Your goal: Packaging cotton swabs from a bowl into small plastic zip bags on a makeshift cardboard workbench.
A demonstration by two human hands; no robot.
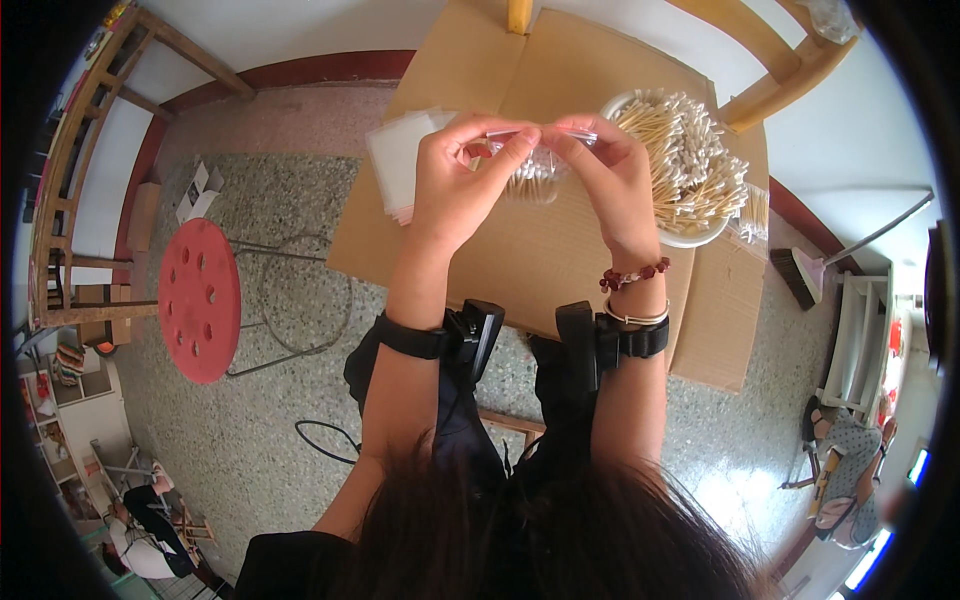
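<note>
Between both hands hangs a clear zip bag [560, 176] with several cotton swabs [533, 184] inside, their white tips upward. My left hand [470, 170] pinches the bag's top edge near the middle, thumb against fingers. My right hand [608, 175] pinches the same top strip just beside it, the two thumbs nearly touching. A stack of flat clear bags [400, 165] lies on the cardboard left of my left hand. To the right of my right hand stands a round white bowl [690, 240] heaped with loose cotton swabs [685, 160].
Flattened cardboard [520, 270] covers the table. A filled bag of swabs [754, 215] lies by the bowl. A wooden chair [790, 60] stands beyond the table, a red round stool [200, 300] to the left, a broom [800, 275] to the right. Other people sit at both lower sides.
</note>
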